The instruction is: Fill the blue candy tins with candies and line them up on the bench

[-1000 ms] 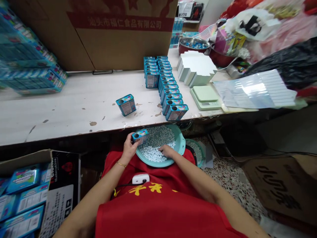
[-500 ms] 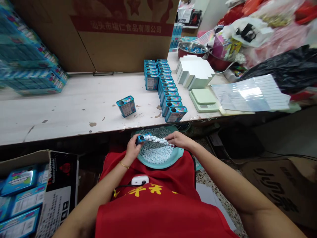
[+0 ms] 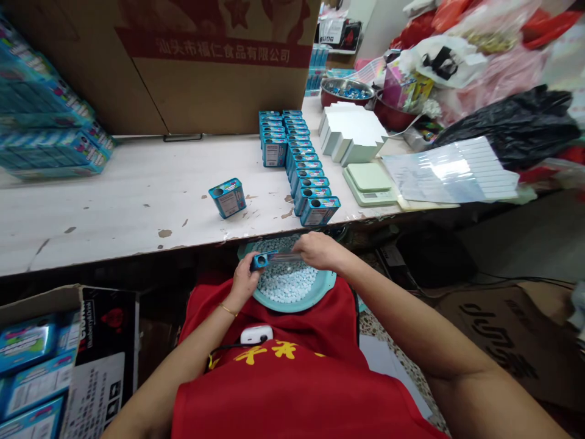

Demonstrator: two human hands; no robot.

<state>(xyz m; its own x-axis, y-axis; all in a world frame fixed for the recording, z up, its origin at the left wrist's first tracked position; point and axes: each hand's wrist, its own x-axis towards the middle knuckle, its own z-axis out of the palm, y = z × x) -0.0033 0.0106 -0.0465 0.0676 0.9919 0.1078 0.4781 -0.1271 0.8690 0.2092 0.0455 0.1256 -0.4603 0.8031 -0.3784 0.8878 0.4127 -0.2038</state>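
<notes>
My left hand [image 3: 244, 281] is closed around a small blue tin [image 3: 259, 262], tilted with its top toward the right. In my right hand [image 3: 317, 250] is the end of a narrow clear scoop [image 3: 284, 258], whose other end meets the tin's top. The scoop looks see-through, with few or no pellets on it. Both hands are above a turquoise basin [image 3: 322, 294] on my lap, which holds many small white candy pellets [image 3: 287, 283]. My fingers partly hide the tin and the scoop's handle end.
On the white table [image 3: 114, 207] stand a lone blue tin [image 3: 228, 198] and a row of tins [image 3: 320, 211]. A pale green scale [image 3: 370, 183], stacked white cartons [image 3: 351, 131] and a big cardboard box [image 3: 219, 91] are there too. An open box of tins [image 3: 34, 347] sits lower left.
The white pellets that lined the scoop have gone from it. My right hand has moved slightly left and up, and the scoop now reaches the tin's top.
</notes>
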